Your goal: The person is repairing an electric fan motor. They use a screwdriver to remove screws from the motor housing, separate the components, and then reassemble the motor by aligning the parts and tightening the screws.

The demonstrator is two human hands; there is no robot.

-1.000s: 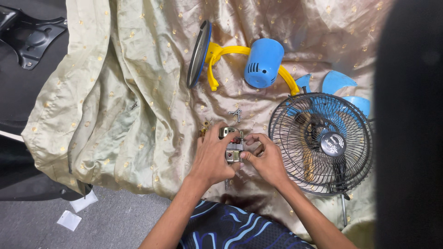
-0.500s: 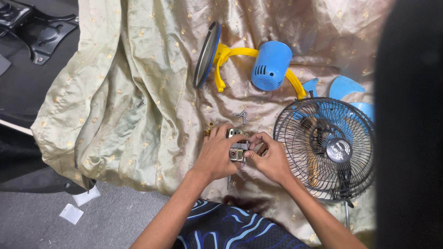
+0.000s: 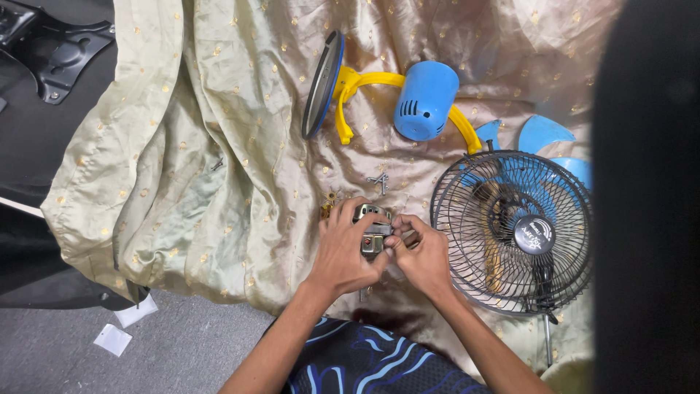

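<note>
Both the left hand (image 3: 343,252) and right hand (image 3: 423,257) grip one small metal motor (image 3: 373,232). Loose screws (image 3: 379,180) at 12 o'clock could slip into the cloth (image 3: 182,160) folds if it is nudged.

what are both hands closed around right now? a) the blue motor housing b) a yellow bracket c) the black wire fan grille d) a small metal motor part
d: the left hand and the right hand both grip the small metal motor part over the cloth, while the blue motor housing, the yellow bracket and the black wire fan grille lie apart, untouched.
</note>
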